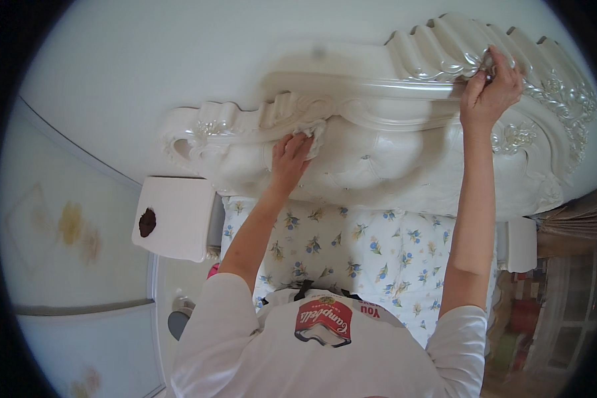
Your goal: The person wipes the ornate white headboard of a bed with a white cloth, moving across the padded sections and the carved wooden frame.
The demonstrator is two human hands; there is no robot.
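Note:
Before me stands a glossy cream headboard (398,144) with a button-tufted, padded middle and carved scrollwork. My left hand (289,158) is shut on a crumpled white cloth (316,137), which touches the headboard just under its left scroll. Higher up and to the right, my right hand (500,92) grips the ornament at the base of the fluted, shell-like carved crest (450,42). Thumb and fingers curl around that ornament, which hides part of their contact. Both arms reach over the bed.
A flower-print bedsheet (338,239) covers the bed below the headboard. At left stands a white nightstand (184,214) with a dark brown object (147,222) on it, beside a sliding-door panel (74,234). Another nightstand (522,244) and a gathered brown curtain (574,216) are at right.

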